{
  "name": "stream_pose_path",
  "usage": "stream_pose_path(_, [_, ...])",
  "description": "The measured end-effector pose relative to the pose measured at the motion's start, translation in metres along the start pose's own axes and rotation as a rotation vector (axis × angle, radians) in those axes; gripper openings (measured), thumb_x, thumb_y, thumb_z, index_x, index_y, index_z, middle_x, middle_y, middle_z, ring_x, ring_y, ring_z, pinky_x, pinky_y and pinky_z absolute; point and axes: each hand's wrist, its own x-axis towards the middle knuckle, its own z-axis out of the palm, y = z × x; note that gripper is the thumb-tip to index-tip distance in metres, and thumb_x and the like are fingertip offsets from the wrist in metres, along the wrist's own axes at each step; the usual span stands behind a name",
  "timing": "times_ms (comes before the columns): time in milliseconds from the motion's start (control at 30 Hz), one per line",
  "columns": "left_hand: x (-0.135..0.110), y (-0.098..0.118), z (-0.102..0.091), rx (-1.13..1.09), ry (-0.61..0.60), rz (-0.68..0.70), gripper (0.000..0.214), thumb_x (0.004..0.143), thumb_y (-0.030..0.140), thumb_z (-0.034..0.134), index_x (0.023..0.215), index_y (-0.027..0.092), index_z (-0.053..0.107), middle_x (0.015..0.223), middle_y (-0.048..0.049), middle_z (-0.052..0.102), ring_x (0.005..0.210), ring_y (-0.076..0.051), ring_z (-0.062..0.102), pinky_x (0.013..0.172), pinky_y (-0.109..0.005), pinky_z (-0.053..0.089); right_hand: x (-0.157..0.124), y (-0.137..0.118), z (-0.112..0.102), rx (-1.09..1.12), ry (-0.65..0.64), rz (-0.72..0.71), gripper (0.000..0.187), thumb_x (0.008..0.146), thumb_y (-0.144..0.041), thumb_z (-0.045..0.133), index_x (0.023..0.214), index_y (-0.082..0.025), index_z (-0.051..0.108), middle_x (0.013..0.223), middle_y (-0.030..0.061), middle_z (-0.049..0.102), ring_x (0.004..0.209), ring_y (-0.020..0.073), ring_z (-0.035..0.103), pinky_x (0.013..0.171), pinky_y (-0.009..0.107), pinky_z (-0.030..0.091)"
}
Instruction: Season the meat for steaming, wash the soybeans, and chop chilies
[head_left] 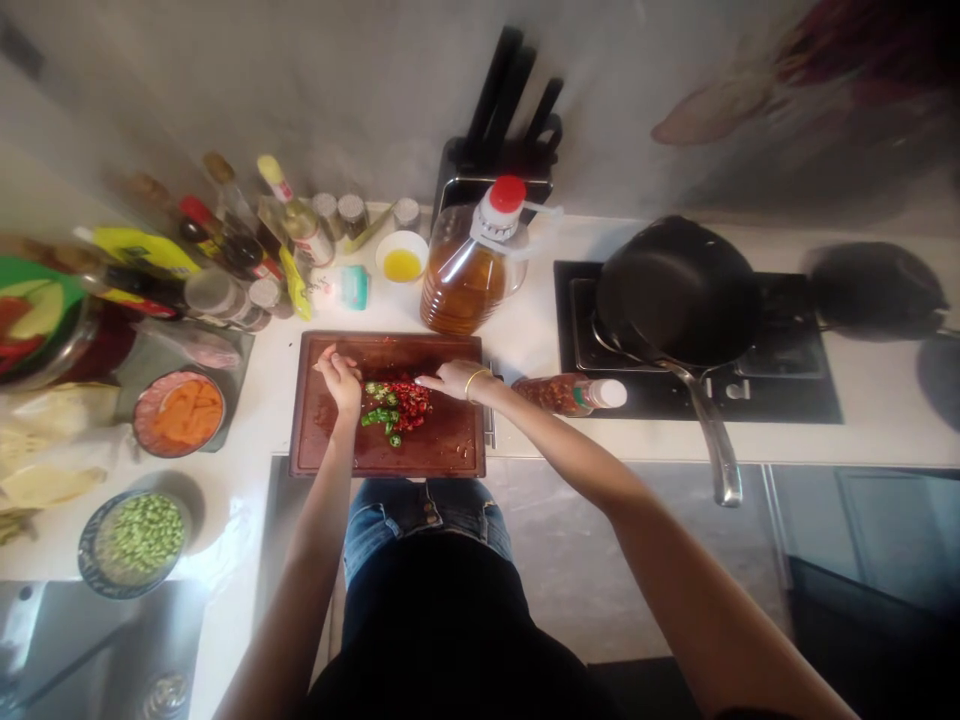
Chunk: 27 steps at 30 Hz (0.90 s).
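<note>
A reddish-brown wooden cutting board (390, 458) lies in front of me. Chopped red chilies (411, 408) and sliced green chilies (381, 416) form a small heap near its middle. My left hand (340, 376) is over the left part of the board, left of the heap, fingers apart and nothing visible in them. From the right, my right hand (454, 381), with a yellow bracelet at the wrist, reaches to the red pieces. One finger points out to their edge; its other fingers are partly hidden underneath. No knife shows in either hand.
A big oil jug (465, 285) and knife block (491, 165) stand behind the board. Right are a chili jar (551, 393) and a wok (675, 290) on the stove, its handle over the counter edge. Left are seasoning bottles (304, 225), a carrot bowl (180, 412) and a green-bean bowl (135, 540).
</note>
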Motion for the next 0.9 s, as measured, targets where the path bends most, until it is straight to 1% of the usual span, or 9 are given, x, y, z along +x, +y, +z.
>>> stream_pose_path(67, [0.000,-0.006,0.002,-0.022,-0.002,-0.020,0.031,0.099,0.041,0.038,0.116,0.016,0.045,0.068,0.0061,0.046,0.045,-0.003,0.040,0.046,-0.018,0.034,0.006,0.004,0.004,0.005,-0.006,0.012,0.095,0.083,-0.083,0.013,0.099,-0.014,0.077,0.102,0.0187,0.073,0.093,0.0290,0.070,0.078,0.031,0.049])
stream_pose_path(133, [-0.001,-0.008,0.006,-0.011,-0.021,-0.004,0.029,0.099,0.038,0.039,0.117,0.017,0.046,0.068,0.0060,0.045,0.046,-0.003,0.040,0.046,-0.017,0.034,0.009,0.009,0.013,0.024,-0.004,0.038,0.093,0.085,-0.081,0.014,0.098,-0.014,0.076,0.102,0.0183,0.073,0.094,0.0284,0.070,0.079,0.030,0.049])
stream_pose_path(233, [0.001,-0.005,0.012,0.035,-0.048,0.034,0.027,0.098,0.035,0.042,0.116,0.015,0.048,0.069,0.0052,0.046,0.046,-0.004,0.038,0.045,-0.018,0.033,0.010,0.015,0.024,0.064,0.009,0.091,0.089,0.088,-0.078,0.014,0.101,-0.015,0.076,0.104,0.0172,0.073,0.097,0.0274,0.070,0.080,0.030,0.049])
stream_pose_path(300, [0.004,0.000,0.013,0.062,-0.055,0.042,0.027,0.099,0.034,0.041,0.116,0.014,0.047,0.070,0.0047,0.047,0.046,-0.004,0.038,0.044,-0.019,0.032,0.007,0.014,0.025,0.081,0.023,0.101,0.089,0.088,-0.078,0.014,0.104,-0.015,0.075,0.106,0.0172,0.073,0.098,0.0272,0.069,0.082,0.030,0.049])
stream_pose_path(467, [0.005,0.003,0.006,0.102,-0.028,0.066,0.027,0.100,0.033,0.032,0.118,0.014,0.041,0.072,0.0053,0.047,0.043,-0.004,0.038,0.044,-0.020,0.031,-0.004,0.004,0.019,0.106,0.062,0.044,0.095,0.084,-0.082,0.015,0.109,-0.013,0.074,0.108,0.0208,0.071,0.102,0.0308,0.068,0.082,0.033,0.050])
stream_pose_path(600, [-0.003,-0.001,0.002,0.108,-0.065,0.093,0.026,0.100,0.033,0.035,0.116,0.014,0.043,0.069,0.0058,0.045,0.046,-0.005,0.040,0.048,-0.021,0.036,-0.004,0.005,0.033,0.118,0.060,0.065,0.091,0.086,-0.080,0.016,0.107,-0.013,0.075,0.104,0.0208,0.072,0.100,0.0314,0.069,0.080,0.034,0.051])
stream_pose_path(700, [-0.008,0.001,0.003,0.104,-0.082,0.112,0.026,0.099,0.033,0.038,0.115,0.014,0.045,0.069,0.0054,0.045,0.048,-0.005,0.040,0.049,-0.021,0.036,-0.006,0.008,0.040,0.098,0.084,0.058,0.086,0.089,-0.076,0.018,0.102,-0.014,0.075,0.099,0.0192,0.074,0.096,0.0299,0.070,0.080,0.034,0.051])
stream_pose_path(767, [-0.008,0.005,0.002,0.107,-0.083,0.117,0.027,0.099,0.035,0.039,0.115,0.015,0.046,0.071,0.0050,0.046,0.048,-0.004,0.040,0.049,-0.021,0.036,-0.009,0.007,0.035,0.106,0.090,0.046,0.085,0.089,-0.076,0.020,0.099,-0.013,0.076,0.097,0.0189,0.074,0.092,0.0296,0.071,0.079,0.034,0.051])
stream_pose_path(900, [-0.007,0.009,-0.002,0.099,-0.064,0.128,0.029,0.099,0.036,0.038,0.117,0.014,0.045,0.073,0.0041,0.047,0.049,-0.005,0.041,0.048,-0.020,0.036,-0.019,-0.004,0.012,0.201,0.045,0.027,0.084,0.087,-0.078,0.027,0.094,-0.011,0.077,0.090,0.0181,0.074,0.086,0.0277,0.071,0.079,0.032,0.050])
